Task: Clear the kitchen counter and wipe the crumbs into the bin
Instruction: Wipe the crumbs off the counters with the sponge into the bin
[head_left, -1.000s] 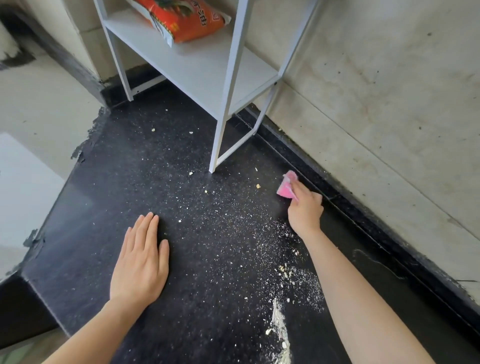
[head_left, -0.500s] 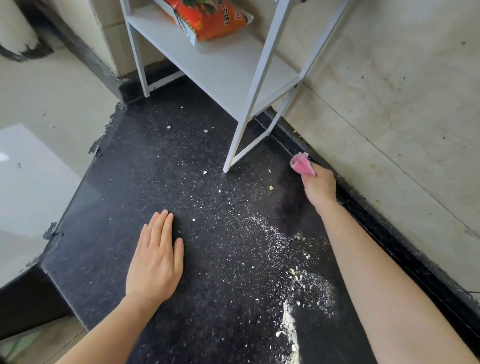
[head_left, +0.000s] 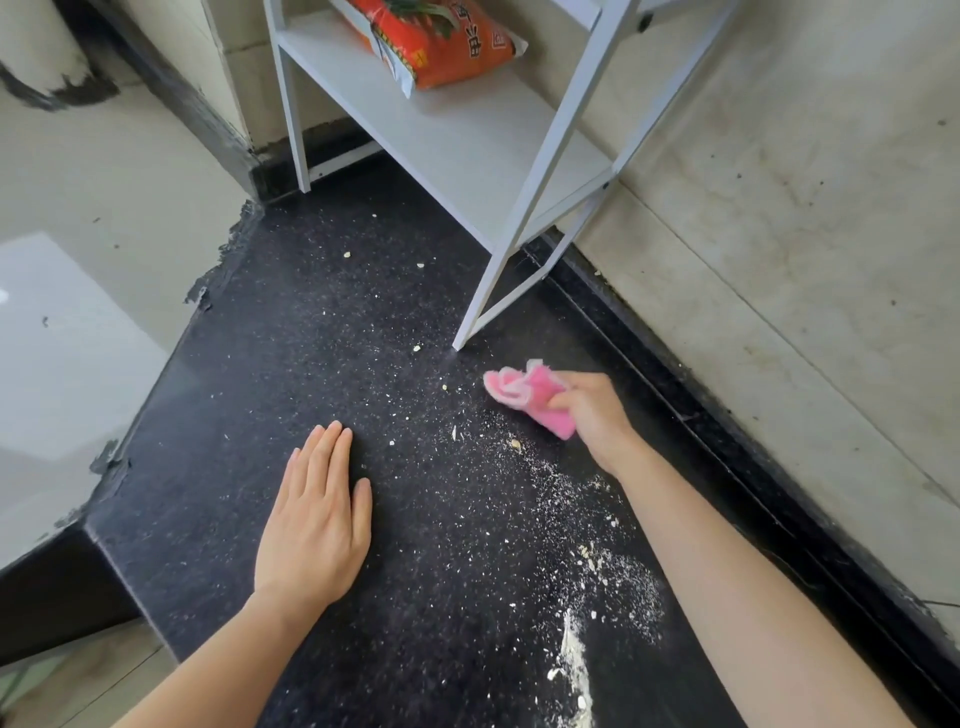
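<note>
A black speckled counter (head_left: 291, 364) is strewn with pale crumbs (head_left: 587, 561), thickest near the front right, where they form a white line. My right hand (head_left: 597, 415) is shut on a crumpled pink cloth (head_left: 530, 395) that rests on the counter just in front of the white rack's front leg. My left hand (head_left: 317, 519) lies flat, palm down, fingers together, on the counter to the left of the crumbs. It holds nothing. No bin is in view.
A white metal rack (head_left: 467, 150) stands at the back of the counter against the beige wall (head_left: 779, 260), with an orange food bag (head_left: 441, 41) on its shelf. The counter's left edge (head_left: 156, 374) drops to a pale floor. A black ledge runs along the wall on the right.
My right hand has drawn the pink cloth from the wall ledge toward me and to the left, onto the open counter. The left hand has stayed flat in place.
</note>
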